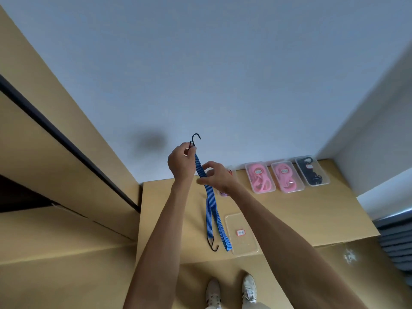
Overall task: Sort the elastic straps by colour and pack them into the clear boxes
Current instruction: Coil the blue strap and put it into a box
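Observation:
A blue striped elastic strap [210, 198] with black hooks hangs doubled in front of me. My left hand [181, 162] pinches its top end just below the upper hook [196, 138]. A little lower, my right hand [215, 176] has its thumb and fingers curled round the strap. The lower hook [213, 245] and the strap's fold dangle over the tan table [289, 219], beside an empty clear box [242, 234] with a small label. At the back stand two clear boxes of pink straps [259, 177] [287, 177] and one box with a black strap [312, 171].
Another clear box [223, 193] with something purple in it is mostly hidden behind my right wrist. A pale wall rises behind the table, and tan cabinets stand to the left. My white shoes [231, 291] show on the floor below.

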